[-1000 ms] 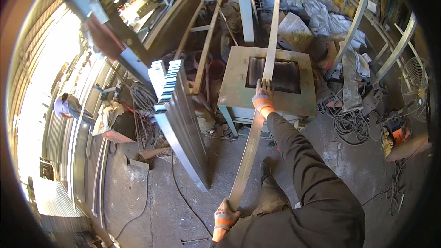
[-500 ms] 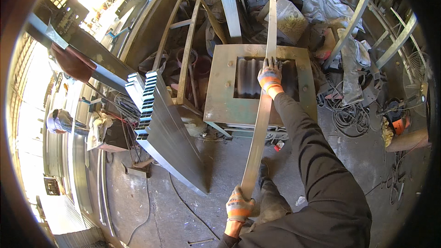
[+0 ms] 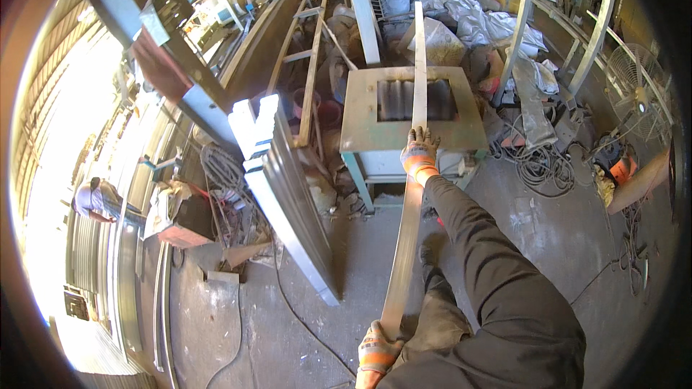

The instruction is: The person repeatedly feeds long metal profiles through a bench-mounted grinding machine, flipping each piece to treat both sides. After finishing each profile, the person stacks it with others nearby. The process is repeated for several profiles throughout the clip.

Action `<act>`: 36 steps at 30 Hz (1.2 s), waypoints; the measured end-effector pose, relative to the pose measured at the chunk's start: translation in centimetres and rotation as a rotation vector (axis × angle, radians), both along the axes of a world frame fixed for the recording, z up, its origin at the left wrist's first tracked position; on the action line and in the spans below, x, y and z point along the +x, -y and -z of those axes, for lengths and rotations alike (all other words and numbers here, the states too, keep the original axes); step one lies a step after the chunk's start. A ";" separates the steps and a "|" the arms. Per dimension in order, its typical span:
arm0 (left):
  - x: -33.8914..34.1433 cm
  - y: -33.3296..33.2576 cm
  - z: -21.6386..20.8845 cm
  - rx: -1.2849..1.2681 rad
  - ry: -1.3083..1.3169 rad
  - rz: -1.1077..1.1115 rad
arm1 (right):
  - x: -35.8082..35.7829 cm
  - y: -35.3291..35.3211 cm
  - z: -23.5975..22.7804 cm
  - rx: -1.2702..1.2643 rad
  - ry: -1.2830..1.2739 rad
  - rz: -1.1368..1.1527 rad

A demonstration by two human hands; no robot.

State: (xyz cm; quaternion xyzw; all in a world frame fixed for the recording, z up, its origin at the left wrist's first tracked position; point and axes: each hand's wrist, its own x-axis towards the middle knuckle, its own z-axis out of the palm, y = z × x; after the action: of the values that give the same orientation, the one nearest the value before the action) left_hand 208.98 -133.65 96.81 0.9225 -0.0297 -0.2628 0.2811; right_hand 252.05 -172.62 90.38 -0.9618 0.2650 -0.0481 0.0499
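A: And the long metal bar is coming back! Half a second ago its far tip reached further past the table; now less of it juts beyond the back edge.
B: Where does it lie, then?
A: Straight over the table's dark opening, its near end close to the person. Whether it rests on the tabletop, nobody can tell from here.
B: And the hands?
A: Left hand, gloved, grip closed round the near end. Right hand: palm down on the bar, grip open, fingers spread.
B: That one has shifted!
A: It has! It was over the opening; now it's at the table's front edge, nearer the person, with a bundle of metal profiles off to the left.
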 end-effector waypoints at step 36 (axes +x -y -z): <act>-87.6 -47.0 -0.6 0.070 -0.252 -0.114 | -85.1 -50.2 -4.4 0.119 -0.010 -0.098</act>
State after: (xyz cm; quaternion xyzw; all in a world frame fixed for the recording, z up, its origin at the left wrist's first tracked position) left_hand 121.35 -86.64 97.44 0.8917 0.0676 -0.3609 0.2646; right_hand 166.95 -122.43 94.82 -0.9692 0.2201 -0.0251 0.1078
